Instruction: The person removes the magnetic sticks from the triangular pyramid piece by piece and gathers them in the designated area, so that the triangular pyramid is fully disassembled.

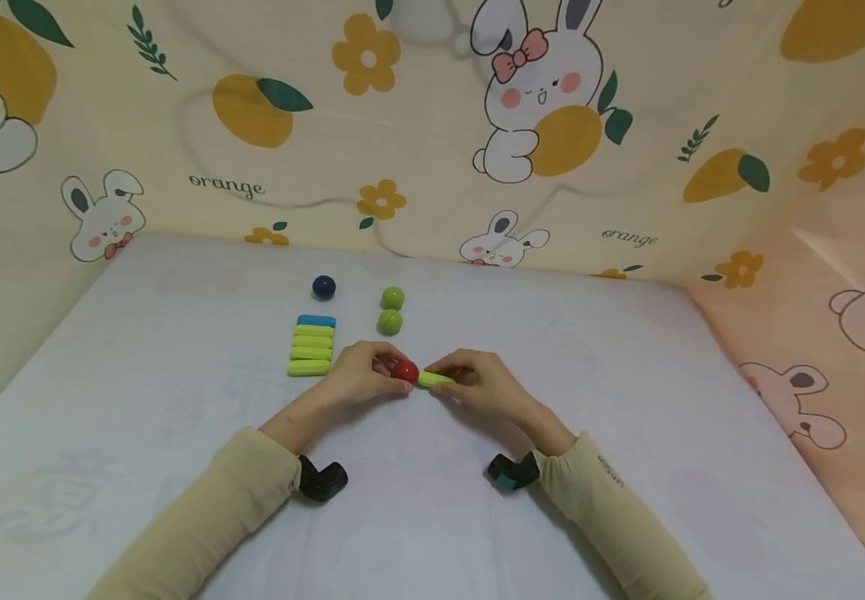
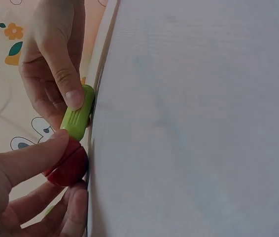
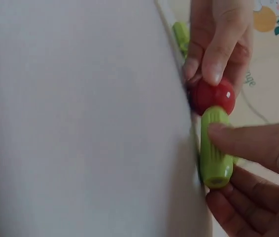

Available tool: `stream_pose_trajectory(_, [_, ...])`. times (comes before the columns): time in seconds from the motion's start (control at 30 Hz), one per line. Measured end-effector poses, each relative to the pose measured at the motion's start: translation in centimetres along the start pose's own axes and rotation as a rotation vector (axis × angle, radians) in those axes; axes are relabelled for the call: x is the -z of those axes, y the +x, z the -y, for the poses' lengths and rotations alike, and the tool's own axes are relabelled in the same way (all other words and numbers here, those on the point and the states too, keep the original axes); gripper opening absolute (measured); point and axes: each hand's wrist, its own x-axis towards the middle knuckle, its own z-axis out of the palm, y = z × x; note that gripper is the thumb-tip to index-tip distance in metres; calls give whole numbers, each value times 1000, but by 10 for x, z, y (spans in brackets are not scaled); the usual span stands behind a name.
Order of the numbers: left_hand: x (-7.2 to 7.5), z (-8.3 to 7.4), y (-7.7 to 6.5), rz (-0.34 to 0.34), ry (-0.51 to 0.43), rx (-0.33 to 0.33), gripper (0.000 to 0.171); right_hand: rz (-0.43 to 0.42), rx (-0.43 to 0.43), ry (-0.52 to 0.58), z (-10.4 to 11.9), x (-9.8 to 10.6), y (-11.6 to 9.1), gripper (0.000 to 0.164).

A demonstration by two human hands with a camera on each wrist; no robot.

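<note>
My left hand [image 1: 361,371] pinches a red ball [image 1: 406,372] between thumb and fingers, low over the white table. From the right, my right hand [image 1: 483,382] grips a lime green ribbed rod [image 1: 434,379], thumb on its near side. One end of the rod meets the ball, as the right wrist view also shows with the green rod [image 3: 216,163] against the red ball [image 3: 218,95]. A seam line crosses the red ball [image 2: 70,165] in the left wrist view. The fingers behind both pieces are partly hidden.
Left of the hands lies a row of several lime green rods [image 1: 311,353] with a blue rod [image 1: 317,321] at its far end. Behind are a dark blue ball [image 1: 323,287] and two green balls [image 1: 391,322]. A patterned cloth [image 1: 432,125] walls the table's back and sides.
</note>
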Motion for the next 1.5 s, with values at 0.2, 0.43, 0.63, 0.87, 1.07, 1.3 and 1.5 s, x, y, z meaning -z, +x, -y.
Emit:
stream_pose_trajectory(0.2, [-2,-6,2,25,11,-6,35,2,41,-18,-4,5,-4,25])
stream_pose_trajectory(0.43, [-8,-10,2,46,5,4,36,0,63,-38,-11,11,-14,25])
stream_pose_trajectory(0.63, [-2,-8,5,52,-21,36,38,-19,-6,-1,-16,19,-22,26])
stream_pose_trajectory(0.87, [-1,-11,7,5,9,73,41,-2,-16,25,-22,23,-23,26])
stream_pose_trajectory(1.07, [9,-21,12,-149,-48,55,44,-18,-12,-4,-26,28,-24,25])
stream_pose_trajectory(1.3, [5,-33,27,-169,-31,18,42,-24,-30,21,-30,29,-28,27])
stream_pose_trajectory(1.5, [-9,-33,42,-235,-19,-29,37,-28,-19,50,-32,26,-28,27])
